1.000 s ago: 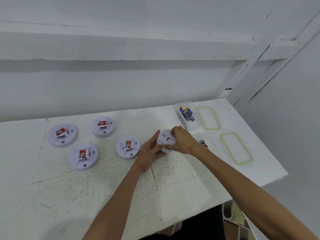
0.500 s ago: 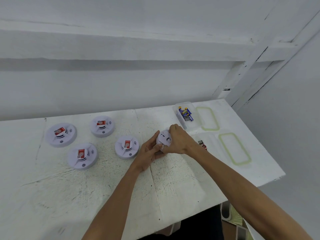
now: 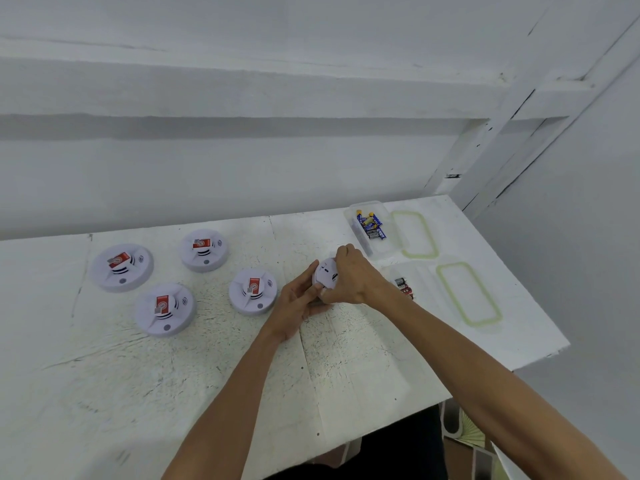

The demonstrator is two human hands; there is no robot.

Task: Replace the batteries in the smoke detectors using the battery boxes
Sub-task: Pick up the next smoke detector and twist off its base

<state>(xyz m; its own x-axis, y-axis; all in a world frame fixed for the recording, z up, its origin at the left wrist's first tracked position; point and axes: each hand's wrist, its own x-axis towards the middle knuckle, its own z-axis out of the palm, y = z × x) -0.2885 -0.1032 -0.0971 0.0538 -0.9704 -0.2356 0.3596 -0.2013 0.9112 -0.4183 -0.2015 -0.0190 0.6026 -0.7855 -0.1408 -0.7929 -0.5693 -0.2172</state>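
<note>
With fingers (image 3: 307,276) of left hand (image 3: 297,304) and right hand (image 3: 354,282) gripping round white plastic smoke detector (image 3: 325,273), twisting cover off squarely.

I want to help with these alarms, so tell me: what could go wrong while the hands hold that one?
The detector is held tilted by the left hand and right hand; a slip could drop it on the table. The blue batteries and red batteries sit in separate boxes; old and new might get mixed. The right forearm hangs over the near box and could knock it.
</note>
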